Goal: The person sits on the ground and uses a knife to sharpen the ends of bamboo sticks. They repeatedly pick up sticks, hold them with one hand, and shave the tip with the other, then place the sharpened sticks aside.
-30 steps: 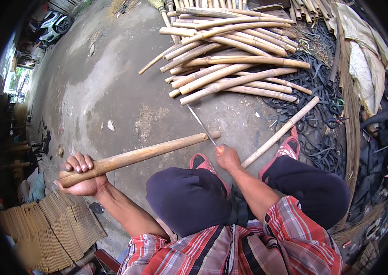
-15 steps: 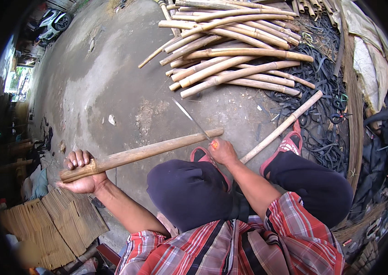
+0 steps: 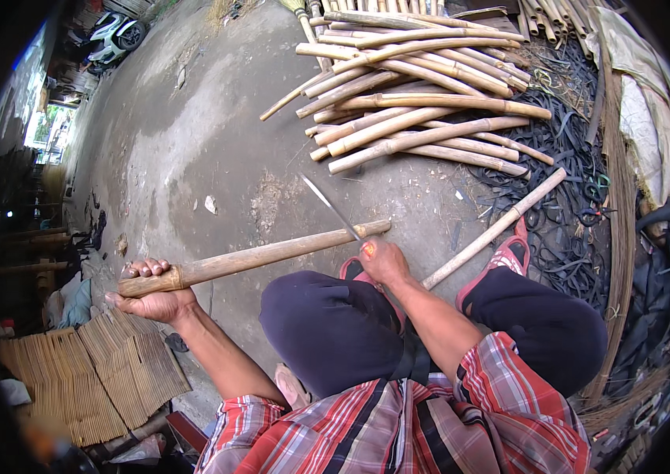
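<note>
A thick bamboo pole point(image 3: 271, 253) slants across in front of my knees, higher at its right end. My left hand point(image 3: 159, 299) is wrapped round its left end, just beside a node. My right hand point(image 3: 385, 261) is closed on the handle of a long knife point(image 3: 324, 197), only a bit of orange showing at the grip. The narrow blade points up and left and crosses the pole close to its right end; whether its edge bites into the bamboo I cannot tell.
Another bamboo pole point(image 3: 501, 223) lies by my right sandal point(image 3: 510, 257). Ahead is a pile of bamboo poles point(image 3: 430, 101), with black strips point(image 3: 568, 182) heaped to its right. A slatted mat point(image 3: 90, 379) lies at the lower left, and a motorbike point(image 3: 117, 35) stands far left.
The fingers and thumb of my left hand have closed more fully round the pole. The knife stays across the pole near its right end. The whole view has shifted slightly.
</note>
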Available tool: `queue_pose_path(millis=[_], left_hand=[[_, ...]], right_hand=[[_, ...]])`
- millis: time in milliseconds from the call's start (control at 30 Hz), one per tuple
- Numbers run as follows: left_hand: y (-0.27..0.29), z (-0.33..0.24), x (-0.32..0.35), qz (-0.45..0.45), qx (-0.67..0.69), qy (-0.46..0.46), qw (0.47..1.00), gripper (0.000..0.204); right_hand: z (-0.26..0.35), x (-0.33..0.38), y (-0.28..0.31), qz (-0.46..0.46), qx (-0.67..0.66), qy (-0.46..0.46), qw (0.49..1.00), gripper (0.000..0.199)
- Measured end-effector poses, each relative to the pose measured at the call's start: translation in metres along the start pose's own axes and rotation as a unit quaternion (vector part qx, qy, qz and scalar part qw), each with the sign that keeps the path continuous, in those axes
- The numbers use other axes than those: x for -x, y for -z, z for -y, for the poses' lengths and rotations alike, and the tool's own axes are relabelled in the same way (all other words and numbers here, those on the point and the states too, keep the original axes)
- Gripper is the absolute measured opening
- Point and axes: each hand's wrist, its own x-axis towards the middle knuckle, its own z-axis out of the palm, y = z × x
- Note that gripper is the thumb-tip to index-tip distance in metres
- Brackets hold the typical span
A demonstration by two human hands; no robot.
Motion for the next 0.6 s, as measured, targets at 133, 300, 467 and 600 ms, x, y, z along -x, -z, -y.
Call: queue_pose_path(millis=[133,300,467,600], left_hand=[[0.010,0.001,-0.006,0.018,0.024,0.049,0.998,0.062],[0.022,0.007,-0.012,-0.009,0.032,0.031,0.999,0.071],[0.023,0.007,-0.002,0.001,0.001,0.003,1.000,0.067],[0.021,0.003,0.002,0.013,-0.019,-0.003,1.000,0.053]], right_hand=[[-0.003,0.002,-0.003,-0.004,-0.006,-0.003,1.000,0.033],[-0.009,0.003,-0.003,-0.021,0.025,-0.094,0.995,0.032],[-0.008,0.005,-0.003,0.033,0.018,-0.003,0.999,0.033],[-0.003,0.007,-0.002,-0.032,0.042,-0.075,0.996,0.032]])
